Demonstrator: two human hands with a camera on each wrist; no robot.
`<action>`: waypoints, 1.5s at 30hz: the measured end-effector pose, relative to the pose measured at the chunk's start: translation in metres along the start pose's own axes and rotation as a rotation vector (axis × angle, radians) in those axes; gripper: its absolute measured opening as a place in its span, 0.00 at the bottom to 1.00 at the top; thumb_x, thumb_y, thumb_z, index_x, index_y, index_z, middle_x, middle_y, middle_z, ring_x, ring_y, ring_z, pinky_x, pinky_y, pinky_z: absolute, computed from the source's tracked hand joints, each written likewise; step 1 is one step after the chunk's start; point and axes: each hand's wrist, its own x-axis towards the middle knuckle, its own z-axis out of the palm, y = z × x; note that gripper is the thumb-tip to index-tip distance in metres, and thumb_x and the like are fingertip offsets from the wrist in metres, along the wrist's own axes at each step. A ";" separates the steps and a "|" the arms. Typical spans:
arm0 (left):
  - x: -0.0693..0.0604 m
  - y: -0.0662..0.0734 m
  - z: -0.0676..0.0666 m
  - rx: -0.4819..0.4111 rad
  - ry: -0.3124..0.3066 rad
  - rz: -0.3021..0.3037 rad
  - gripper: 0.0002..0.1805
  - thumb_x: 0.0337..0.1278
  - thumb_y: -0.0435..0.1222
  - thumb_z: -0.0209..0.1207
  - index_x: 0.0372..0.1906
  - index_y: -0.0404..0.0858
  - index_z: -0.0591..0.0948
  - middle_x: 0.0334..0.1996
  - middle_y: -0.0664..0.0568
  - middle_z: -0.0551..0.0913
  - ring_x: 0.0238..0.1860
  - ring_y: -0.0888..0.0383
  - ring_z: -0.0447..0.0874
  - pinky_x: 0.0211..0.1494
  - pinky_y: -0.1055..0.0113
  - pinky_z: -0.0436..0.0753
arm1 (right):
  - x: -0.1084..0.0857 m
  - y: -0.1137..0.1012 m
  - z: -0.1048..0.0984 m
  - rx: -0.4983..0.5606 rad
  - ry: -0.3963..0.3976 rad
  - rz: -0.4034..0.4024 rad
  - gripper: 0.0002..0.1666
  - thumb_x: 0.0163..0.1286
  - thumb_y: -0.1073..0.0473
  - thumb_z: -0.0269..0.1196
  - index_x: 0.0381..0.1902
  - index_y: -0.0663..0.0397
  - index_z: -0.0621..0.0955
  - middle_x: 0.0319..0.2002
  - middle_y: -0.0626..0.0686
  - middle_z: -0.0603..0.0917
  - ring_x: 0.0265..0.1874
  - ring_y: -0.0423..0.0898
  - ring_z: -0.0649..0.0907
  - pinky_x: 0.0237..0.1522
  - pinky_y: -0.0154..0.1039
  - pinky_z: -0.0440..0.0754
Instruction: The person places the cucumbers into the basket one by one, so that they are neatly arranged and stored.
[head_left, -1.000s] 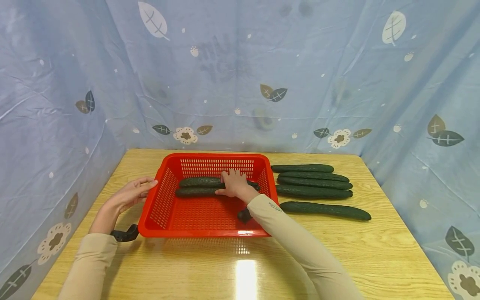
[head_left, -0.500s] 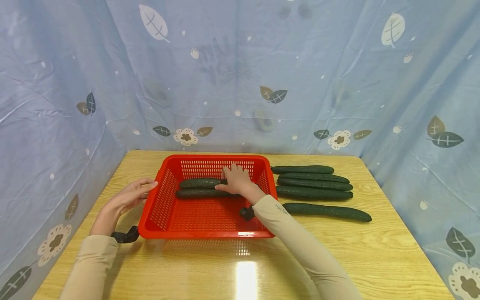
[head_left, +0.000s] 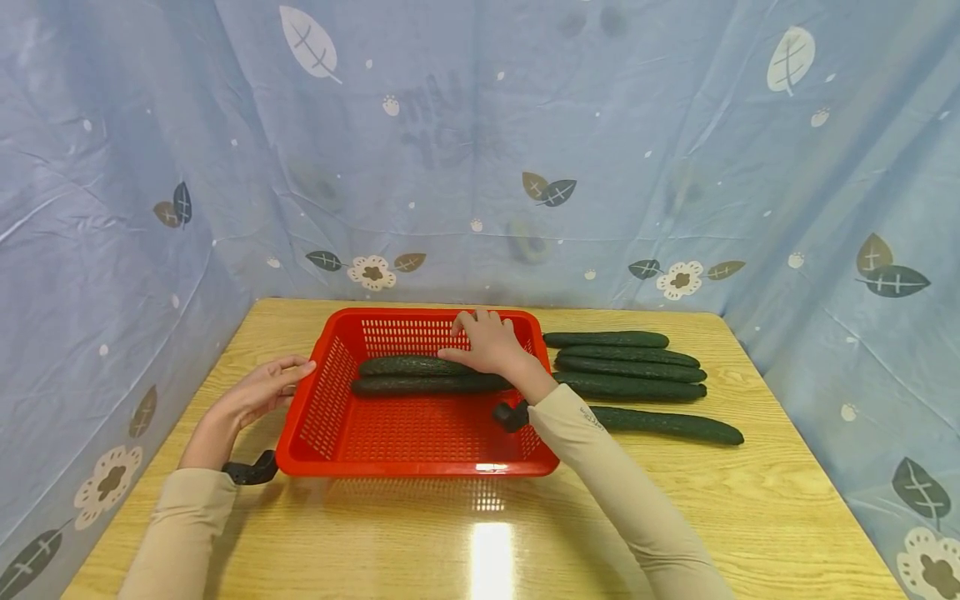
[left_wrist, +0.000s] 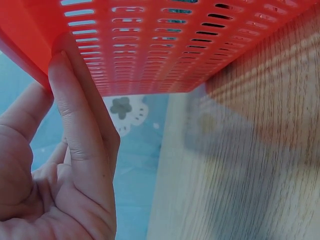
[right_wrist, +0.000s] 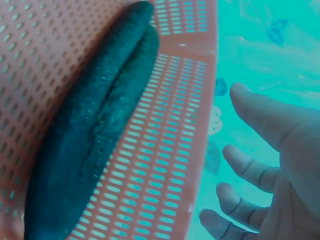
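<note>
A red plastic basket [head_left: 420, 467] with slotted walls stands on the table, and two dark green cucumbers lie side by side in it: a rear cucumber [head_left: 408, 365] and a front cucumber [head_left: 420, 385]. At the basket's left side, my left hand [head_left: 262, 390] pinches the rim between thumb and fingers; the left wrist view has the fingers [left_wrist: 75, 110] under the rim against the outer wall. My right hand [head_left: 491, 343] hovers over the basket's right half and holds nothing. Its spread, slightly bent fingers [right_wrist: 245, 165] are apart from the cucumbers in the right wrist view.
Several more cucumbers [head_left: 630, 383] lie in rows on the wooden table [head_left: 645, 492] right of the basket, the nearest cucumber [head_left: 667, 424] a little apart. A patterned blue curtain [head_left: 480, 150] hangs behind and at both sides.
My right hand has let go of the cucumbers, risen and moved back and right, uncovering more of them. The left hand has stayed on the rim.
</note>
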 end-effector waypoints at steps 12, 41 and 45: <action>0.000 -0.002 0.000 0.003 0.013 0.000 0.11 0.70 0.42 0.46 0.47 0.40 0.70 0.37 0.57 0.82 0.39 0.58 0.84 0.43 0.62 0.82 | -0.019 0.010 -0.017 0.026 0.069 -0.036 0.28 0.61 0.34 0.58 0.46 0.49 0.73 0.46 0.53 0.70 0.47 0.53 0.69 0.47 0.50 0.65; 0.000 -0.001 0.002 0.017 0.011 -0.003 0.09 0.70 0.41 0.45 0.47 0.41 0.71 0.36 0.57 0.83 0.38 0.59 0.84 0.42 0.64 0.82 | -0.079 0.071 -0.035 -0.029 0.316 -0.056 0.30 0.62 0.33 0.56 0.49 0.49 0.72 0.37 0.51 0.68 0.40 0.51 0.67 0.40 0.45 0.59; 0.000 -0.001 0.001 0.015 0.002 0.005 0.10 0.71 0.41 0.45 0.47 0.42 0.71 0.37 0.57 0.82 0.39 0.59 0.83 0.42 0.63 0.82 | -0.089 0.081 -0.036 -0.022 0.340 -0.037 0.31 0.62 0.32 0.55 0.50 0.48 0.71 0.41 0.53 0.70 0.44 0.54 0.68 0.44 0.49 0.61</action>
